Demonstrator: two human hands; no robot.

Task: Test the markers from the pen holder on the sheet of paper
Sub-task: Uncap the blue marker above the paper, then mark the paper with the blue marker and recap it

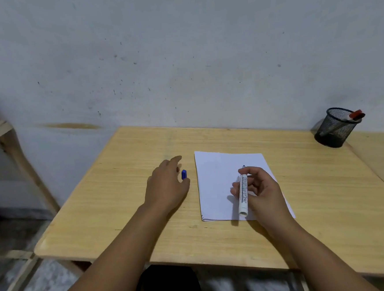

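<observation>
A white sheet of paper (214, 178) lies on the wooden table (122, 208). My right hand (261, 190) holds an uncapped white board marker (243, 194) over the sheet, tip pointing away from me, close to the paper. A blue cap (184, 174) sits on the table left of the sheet. My left hand (166, 184) rests beside the cap with fingers apart; thumb and forefinger flank it, and I cannot tell whether they touch. A black mesh pen holder (335, 128) stands at the far right and holds a red-capped marker (356, 115).
A pale wall runs right behind the table. A wooden shelf frame (4, 141) stands to the left. A second table surface (380, 160) adjoins on the right. A dark object (167, 285) sits below the table's near edge.
</observation>
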